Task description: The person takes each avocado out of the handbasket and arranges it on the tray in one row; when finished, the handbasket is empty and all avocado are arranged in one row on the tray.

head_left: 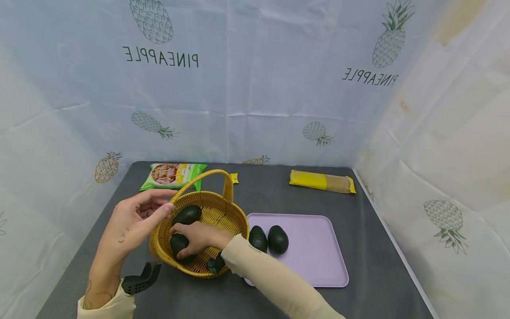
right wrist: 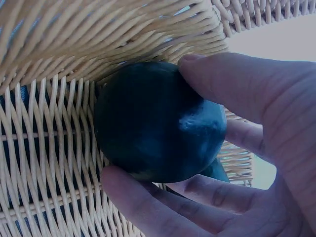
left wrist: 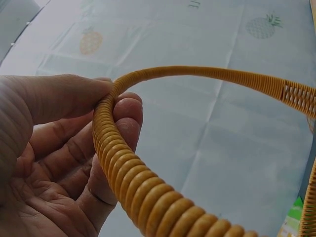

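A yellow wicker basket stands left of the middle of the dark table. My left hand pinches its arched handle between thumb and fingers, plain in the left wrist view. Inside the basket, my right hand grips a dark green avocado, with thumb and fingers spread round its sides. Another avocado lies behind it against the basket wall. On the lilac tray to the right, two avocados, one beside the other, rest near its left side.
A green packet with a food picture lies behind the basket. A long yellow packet sits at the back right of the table. Pineapple-print sheets hang behind and at both sides. My right forearm crosses over the tray's front left corner.
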The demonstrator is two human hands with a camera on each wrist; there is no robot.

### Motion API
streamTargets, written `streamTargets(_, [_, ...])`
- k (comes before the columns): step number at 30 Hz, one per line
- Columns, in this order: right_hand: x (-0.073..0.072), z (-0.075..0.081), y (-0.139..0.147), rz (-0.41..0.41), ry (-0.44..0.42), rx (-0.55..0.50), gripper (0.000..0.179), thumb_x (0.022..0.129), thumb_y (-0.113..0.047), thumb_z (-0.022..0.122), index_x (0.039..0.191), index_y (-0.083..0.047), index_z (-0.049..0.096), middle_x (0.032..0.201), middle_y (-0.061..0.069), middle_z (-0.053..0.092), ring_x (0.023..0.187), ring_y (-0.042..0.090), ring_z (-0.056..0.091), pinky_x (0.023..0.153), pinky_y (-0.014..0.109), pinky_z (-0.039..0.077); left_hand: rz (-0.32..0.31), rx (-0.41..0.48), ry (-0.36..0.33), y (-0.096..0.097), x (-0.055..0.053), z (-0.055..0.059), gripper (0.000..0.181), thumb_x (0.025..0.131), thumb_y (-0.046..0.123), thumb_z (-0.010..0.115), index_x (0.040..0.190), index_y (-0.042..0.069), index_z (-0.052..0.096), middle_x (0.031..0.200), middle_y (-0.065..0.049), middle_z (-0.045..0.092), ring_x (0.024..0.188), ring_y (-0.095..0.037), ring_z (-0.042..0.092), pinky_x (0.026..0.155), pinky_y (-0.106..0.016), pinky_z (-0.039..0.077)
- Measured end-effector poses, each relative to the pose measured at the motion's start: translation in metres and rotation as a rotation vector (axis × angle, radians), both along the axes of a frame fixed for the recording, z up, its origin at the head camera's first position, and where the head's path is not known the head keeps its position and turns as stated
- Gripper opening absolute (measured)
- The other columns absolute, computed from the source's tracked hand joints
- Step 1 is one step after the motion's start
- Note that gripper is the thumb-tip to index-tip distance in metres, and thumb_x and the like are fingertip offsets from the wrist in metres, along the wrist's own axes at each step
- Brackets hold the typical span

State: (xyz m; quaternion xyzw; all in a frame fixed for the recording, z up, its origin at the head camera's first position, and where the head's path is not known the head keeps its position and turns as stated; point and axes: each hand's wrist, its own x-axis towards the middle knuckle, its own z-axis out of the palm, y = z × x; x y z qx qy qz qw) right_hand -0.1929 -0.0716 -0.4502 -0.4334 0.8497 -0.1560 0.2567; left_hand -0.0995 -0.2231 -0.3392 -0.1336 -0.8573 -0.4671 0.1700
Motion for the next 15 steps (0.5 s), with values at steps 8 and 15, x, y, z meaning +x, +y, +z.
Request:
streamTargets(8, [0.0014,-0.0012,0.0025,0.014,-0.006,-0.014,0.067,0.09,-0.037,0.078,0.148,-0.026,0.045,0.129,-0.005,0.061,0.101,0.005,0.059,0.083,0.015,0.047,0.007,-0.001,0.0,0.0003,0.0009,-0.0008,0.026,0.096,0.009,0.07,0.121,0.015,0.072,0.091,0.01,0.07,0.072,-0.009,0.065,0.057,-0.022,0.048])
streamTargets(15, [-0.004,-0.0033,0.0097,0.007,-0.02,-0.062,0.065,0.087,-0.034,0.081,0.144,-0.027,0.049,0.133,-0.006,0.059,0.104,0.004,0.057,0.086,0.016,0.046,0.007,-0.01,0.003,0.0,-0.0001,0.0,0.026,0.096,0.009,0.07,0.122,0.016,0.072,0.092,0.01,0.07,0.074,-0.01,0.066,0.061,-0.02,0.052])
